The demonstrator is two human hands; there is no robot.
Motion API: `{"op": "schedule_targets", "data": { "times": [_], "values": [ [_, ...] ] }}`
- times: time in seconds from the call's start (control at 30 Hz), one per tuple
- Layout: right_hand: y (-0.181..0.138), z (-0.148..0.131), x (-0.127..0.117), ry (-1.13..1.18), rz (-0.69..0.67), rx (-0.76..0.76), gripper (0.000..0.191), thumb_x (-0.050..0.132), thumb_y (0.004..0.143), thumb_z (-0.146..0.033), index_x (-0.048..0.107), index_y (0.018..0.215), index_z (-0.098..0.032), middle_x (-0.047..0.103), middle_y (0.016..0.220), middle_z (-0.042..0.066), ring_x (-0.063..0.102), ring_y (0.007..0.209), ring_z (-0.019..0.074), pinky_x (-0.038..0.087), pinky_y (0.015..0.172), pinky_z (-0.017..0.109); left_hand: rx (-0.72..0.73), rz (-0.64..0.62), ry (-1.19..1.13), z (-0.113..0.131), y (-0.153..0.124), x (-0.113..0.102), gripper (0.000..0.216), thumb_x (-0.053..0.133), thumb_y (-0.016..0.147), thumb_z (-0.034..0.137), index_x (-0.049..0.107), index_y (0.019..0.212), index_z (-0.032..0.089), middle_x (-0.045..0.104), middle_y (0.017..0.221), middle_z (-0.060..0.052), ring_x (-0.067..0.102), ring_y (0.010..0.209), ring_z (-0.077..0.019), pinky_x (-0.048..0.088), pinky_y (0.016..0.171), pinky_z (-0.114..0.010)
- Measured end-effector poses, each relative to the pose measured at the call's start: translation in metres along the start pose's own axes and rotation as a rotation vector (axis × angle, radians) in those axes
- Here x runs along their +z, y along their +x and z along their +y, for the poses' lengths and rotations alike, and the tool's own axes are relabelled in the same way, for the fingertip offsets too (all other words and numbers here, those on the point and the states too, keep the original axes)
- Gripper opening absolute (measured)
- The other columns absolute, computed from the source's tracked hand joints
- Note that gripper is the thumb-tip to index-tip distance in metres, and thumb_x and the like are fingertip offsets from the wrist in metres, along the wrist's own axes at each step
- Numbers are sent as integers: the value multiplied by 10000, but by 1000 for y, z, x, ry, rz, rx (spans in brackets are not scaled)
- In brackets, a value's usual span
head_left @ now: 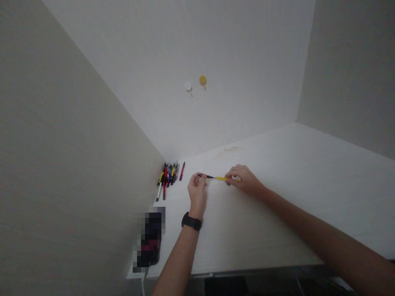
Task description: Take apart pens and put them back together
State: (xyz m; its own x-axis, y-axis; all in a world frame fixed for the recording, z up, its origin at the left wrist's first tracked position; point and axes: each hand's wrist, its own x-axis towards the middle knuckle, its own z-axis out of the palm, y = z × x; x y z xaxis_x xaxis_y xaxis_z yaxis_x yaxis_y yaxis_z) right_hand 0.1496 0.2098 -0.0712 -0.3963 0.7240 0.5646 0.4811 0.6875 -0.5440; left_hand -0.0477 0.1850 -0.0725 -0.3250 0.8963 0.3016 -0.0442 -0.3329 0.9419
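My left hand (pixel 196 186), with a black band on the wrist, pinches the black part of a pen (pixel 210 176). My right hand (pixel 241 178) has thumb and fingers closed on the yellow pen barrel (pixel 221 178). Between the black part and the yellow barrel shows a thin, dark stretch like a refill, and the pieces lie in one line just above the white desk (pixel 247 222). A small dark bit (pixel 228 184) sits just under the right fingers; its kind is unclear.
To the left, by the panel, lies a pile of several pens (pixel 168 174), with a red pen (pixel 182 171) apart from it. A pixelated dark object (pixel 149 240) with a white cable (pixel 143 285) lies at the front left. Two hooks (pixel 203 80) hang on the back wall.
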Motion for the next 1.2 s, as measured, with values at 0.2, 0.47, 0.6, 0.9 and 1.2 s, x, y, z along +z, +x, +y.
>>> {"op": "schedule_targets", "data": {
  "times": [0.2, 0.47, 0.6, 0.9, 1.2],
  "values": [
    [0, -2, 2, 70, 1, 26, 108, 668, 802, -306, 683, 775, -203, 679, 759, 28, 556, 746, 175, 360, 735, 313, -34, -75, -27, 5, -4, 4, 266, 748, 704, 354, 625, 835, 159, 517, 624, 37, 431, 533, -67, 328, 534, -196],
    [0, -8, 0, 126, -13, 78, 139, 726, 744, -295, 640, 725, -186, 641, 708, 18, 524, 677, 153, 371, 660, 282, -40, -114, -62, 7, -5, 4, 256, 750, 702, 336, 637, 849, 159, 572, 698, 11, 443, 546, -63, 330, 532, -197],
    [1, -11, -2, 142, -14, 113, 167, 727, 738, -320, 637, 695, -185, 630, 678, 16, 511, 648, 147, 370, 625, 273, -32, -139, -16, 8, -5, 3, 231, 765, 679, 306, 662, 814, 150, 517, 584, 30, 436, 527, -72, 323, 529, -203],
    [1, -7, -4, 442, -253, 125, 339, 528, 853, -439, 715, 746, -176, 672, 626, 30, 568, 599, 140, 393, 589, 261, -19, -184, -11, 9, -6, 3, 227, 733, 709, 359, 656, 799, 165, 527, 623, 18, 429, 533, -78, 329, 525, -207],
    [2, -11, -8, 793, -361, 374, 319, 689, 715, -445, 596, 860, -177, 617, 552, -33, 456, 446, 82, 316, 463, 210, -59, -206, -39, 9, -8, 5, 265, 733, 716, 390, 647, 799, 153, 509, 595, 27, 429, 532, -75, 319, 527, -202]
  ]
}}
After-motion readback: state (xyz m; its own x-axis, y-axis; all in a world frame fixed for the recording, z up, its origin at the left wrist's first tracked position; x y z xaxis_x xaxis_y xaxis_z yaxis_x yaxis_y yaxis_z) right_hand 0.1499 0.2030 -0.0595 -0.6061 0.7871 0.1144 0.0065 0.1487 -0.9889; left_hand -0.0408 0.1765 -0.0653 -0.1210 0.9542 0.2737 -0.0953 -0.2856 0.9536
